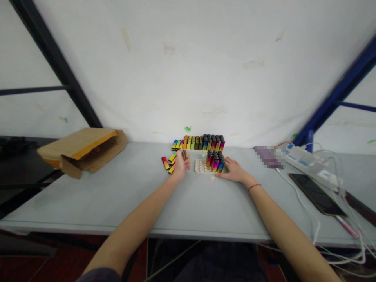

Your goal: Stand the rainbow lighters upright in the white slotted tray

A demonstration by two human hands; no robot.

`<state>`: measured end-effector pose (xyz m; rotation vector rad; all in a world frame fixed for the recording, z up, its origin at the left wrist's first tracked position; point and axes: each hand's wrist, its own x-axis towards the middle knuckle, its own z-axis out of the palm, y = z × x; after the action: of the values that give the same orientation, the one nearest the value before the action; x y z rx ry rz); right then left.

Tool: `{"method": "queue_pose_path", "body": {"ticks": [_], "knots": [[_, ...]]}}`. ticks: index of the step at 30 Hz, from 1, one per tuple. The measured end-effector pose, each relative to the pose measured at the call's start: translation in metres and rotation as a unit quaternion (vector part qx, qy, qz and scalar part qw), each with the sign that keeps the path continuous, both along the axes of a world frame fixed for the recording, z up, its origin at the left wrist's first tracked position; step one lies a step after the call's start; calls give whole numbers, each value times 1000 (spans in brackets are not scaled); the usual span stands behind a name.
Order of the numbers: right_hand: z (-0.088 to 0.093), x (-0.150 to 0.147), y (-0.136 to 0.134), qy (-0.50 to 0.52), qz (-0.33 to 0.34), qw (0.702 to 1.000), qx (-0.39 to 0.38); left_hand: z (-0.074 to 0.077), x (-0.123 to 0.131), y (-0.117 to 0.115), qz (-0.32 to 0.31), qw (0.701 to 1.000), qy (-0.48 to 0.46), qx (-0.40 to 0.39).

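My left hand (182, 164) is closed around a lighter (184, 154), its dark top showing above the fingers. Several colourful lighters lie flat beside that hand, among them a red and yellow lighter (165, 163). A white tray with holes (201, 167) is just right of my left hand. Lighters with black tops (216, 162) stand upright in its right part, while holes show at its left. My right hand (234, 171) is at the tray's right end, thumb along the near side and fingers towards the far side, holding it.
Against the wall stand rows of upright lighters (213, 143), with several more lying at their left end. An open brown paper bag (85, 149) rests on the left of the grey table (141, 196). To the right are a phone (317, 194), a power strip (313, 164) and loose white cables.
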<state>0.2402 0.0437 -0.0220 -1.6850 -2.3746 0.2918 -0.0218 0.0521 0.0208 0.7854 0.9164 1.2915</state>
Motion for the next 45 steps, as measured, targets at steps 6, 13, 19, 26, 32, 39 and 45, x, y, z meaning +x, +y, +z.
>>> {"method": "queue_pose_path", "body": {"ticks": [6,13,19,26,32,39,45], "knots": [[2,0,0,15,15,1000,16,-15,2,4,8,985,123,119],[-1,3,3,46,48,996,53,-23,2,1,31,857,366,360],[-3,3,3,35,33,998,47,-25,8,0,-45,827,390,402],[-1,1,1,14,17,999,27,-32,15,1,-80,835,383,387],[-3,1,2,12,17,999,26,-30,18,-4,-87,809,407,415],[-3,1,3,6,21,999,24,-30,21,-5,-55,765,469,438],[-1,0,1,4,18,1000,25,-24,13,-8,-26,694,523,494]]}}
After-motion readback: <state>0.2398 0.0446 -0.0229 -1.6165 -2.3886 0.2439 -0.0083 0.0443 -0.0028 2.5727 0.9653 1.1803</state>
